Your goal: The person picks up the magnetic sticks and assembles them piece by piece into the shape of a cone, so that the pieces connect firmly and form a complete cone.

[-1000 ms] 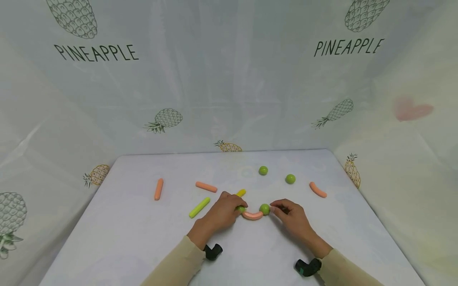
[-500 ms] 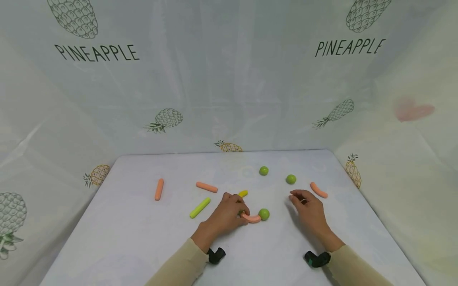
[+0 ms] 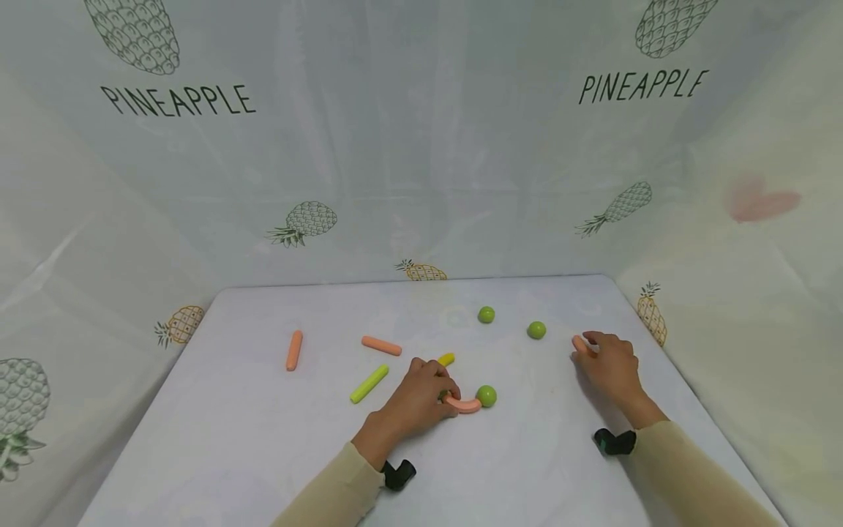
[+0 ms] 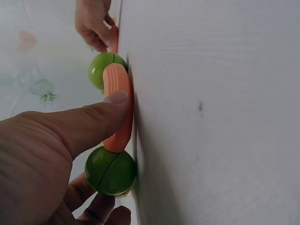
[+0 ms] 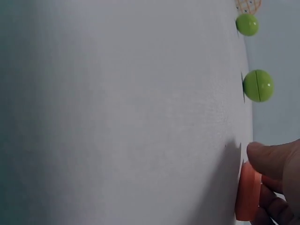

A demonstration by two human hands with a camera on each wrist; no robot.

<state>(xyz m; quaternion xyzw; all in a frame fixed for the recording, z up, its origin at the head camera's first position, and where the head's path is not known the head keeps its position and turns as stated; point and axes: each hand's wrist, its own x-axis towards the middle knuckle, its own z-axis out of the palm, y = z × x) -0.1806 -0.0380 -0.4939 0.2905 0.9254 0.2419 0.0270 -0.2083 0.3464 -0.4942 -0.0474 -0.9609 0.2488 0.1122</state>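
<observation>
My left hand point(image 3: 416, 395) holds a curved salmon-orange stick point(image 4: 115, 79) near the middle of the table, its thumb lying across the stick. The fingers of that hand curl behind a green ball point(image 4: 110, 169) at the stick's near end in the left wrist view; in the head view the hand mostly hides this ball. Against the stick's other end sits a second green ball point(image 3: 486, 396). Over at the right side of the table, my right hand point(image 3: 609, 366) grips another curved orange stick point(image 5: 248, 197) between thumb and fingers, close to the tabletop.
Two more green balls point(image 3: 486, 314) point(image 3: 536, 330) lie toward the back. Left of my left hand are a light green stick point(image 3: 369, 383) and two straight orange sticks point(image 3: 294, 350) point(image 3: 381, 345). A yellow stick point(image 3: 446, 359) lies just behind that hand. The white table point(image 3: 263, 454) meets a pineapple-print curtain point(image 3: 421, 146).
My right hand has left the ball beside the joined pieces, moved right and taken hold of the right-hand curved orange stick. The left hand's thumb has come onto its stick, which shifted slightly nearer.
</observation>
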